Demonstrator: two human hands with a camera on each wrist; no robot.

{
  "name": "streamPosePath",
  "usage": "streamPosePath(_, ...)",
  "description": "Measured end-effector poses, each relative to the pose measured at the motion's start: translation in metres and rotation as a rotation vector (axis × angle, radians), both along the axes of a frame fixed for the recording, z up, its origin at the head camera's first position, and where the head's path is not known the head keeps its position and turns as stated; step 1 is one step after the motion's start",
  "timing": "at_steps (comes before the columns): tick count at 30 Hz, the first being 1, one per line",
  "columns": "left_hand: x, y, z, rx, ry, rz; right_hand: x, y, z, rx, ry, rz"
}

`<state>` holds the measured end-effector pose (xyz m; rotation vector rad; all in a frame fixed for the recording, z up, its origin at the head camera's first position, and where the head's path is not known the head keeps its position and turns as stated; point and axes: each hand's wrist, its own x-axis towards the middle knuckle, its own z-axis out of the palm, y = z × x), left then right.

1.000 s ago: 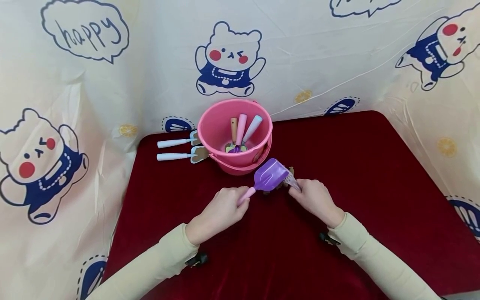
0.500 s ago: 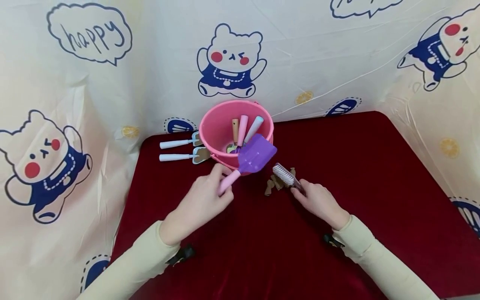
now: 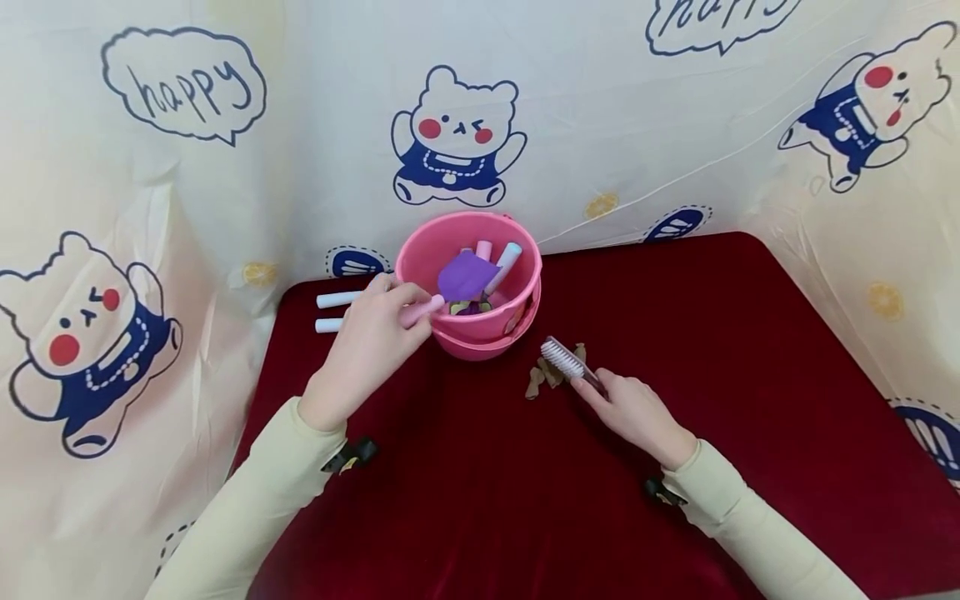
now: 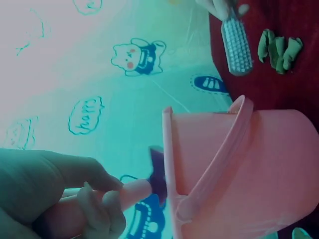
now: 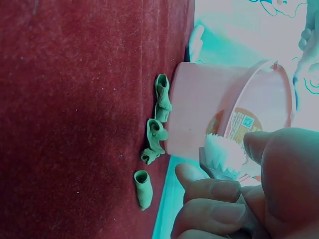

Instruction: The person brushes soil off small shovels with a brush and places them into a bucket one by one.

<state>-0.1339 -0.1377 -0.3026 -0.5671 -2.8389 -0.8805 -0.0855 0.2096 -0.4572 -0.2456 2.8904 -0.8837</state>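
Note:
My left hand [image 3: 371, 342] grips the pink handle of a toy shovel [image 3: 467, 277] with a purple blade. That blade is tilted over the mouth of a pink bucket [image 3: 474, 343]; whether anything lies on it cannot be seen. In the left wrist view, the bucket's rim [image 4: 168, 149] partly hides the blade. My right hand [image 3: 637, 412] holds a small brush [image 3: 562, 360], white bristles showing, just above several curled brown pieces [image 3: 535, 382] on the table. Those pieces [image 5: 155, 137] look green and rolled up in the right wrist view.
Inside the bucket stand other tools, among them one with a light blue handle [image 3: 504, 265]. Two light blue handles [image 3: 327, 325] stick out on the table left of the bucket. Dark red cloth [image 3: 480, 483] covers the table, and a printed curtain [image 3: 585, 100] hangs behind.
My left hand has lifted the shovel from beside the brown pieces, carried it left and up, and tilted its blade over the bucket. My right hand stays by the pieces with the brush.

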Motion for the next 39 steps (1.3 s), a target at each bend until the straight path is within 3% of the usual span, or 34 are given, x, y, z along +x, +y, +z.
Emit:
streamPosePath(5,-0.018,-0.001,-0.001,-0.043,-0.087,0.024,0.003,0.001,-0.002,-0.009,-0.021,0.0)
streamPosePath(11,-0.032,-0.004,0.001,-0.066,-0.093,0.012,0.004,0.004,-0.001,-0.019,-0.031,-0.007)
streamPosePath(17,-0.039,-0.001,0.001,-0.051,-0.056,0.016,0.004,0.004,-0.001,-0.021,-0.026,0.003)
streamPosePath(25,-0.043,-0.001,-0.01,-0.037,0.028,0.113,0.006,0.005,-0.004,-0.026,-0.042,0.002)
streamPosePath(33,-0.053,-0.002,-0.024,-0.034,0.176,0.122,0.009,0.006,-0.005,-0.027,-0.073,-0.005)
streamPosePath(39,-0.062,-0.004,-0.035,-0.021,0.193,0.138,0.01,0.006,-0.006,-0.016,-0.079,0.004)
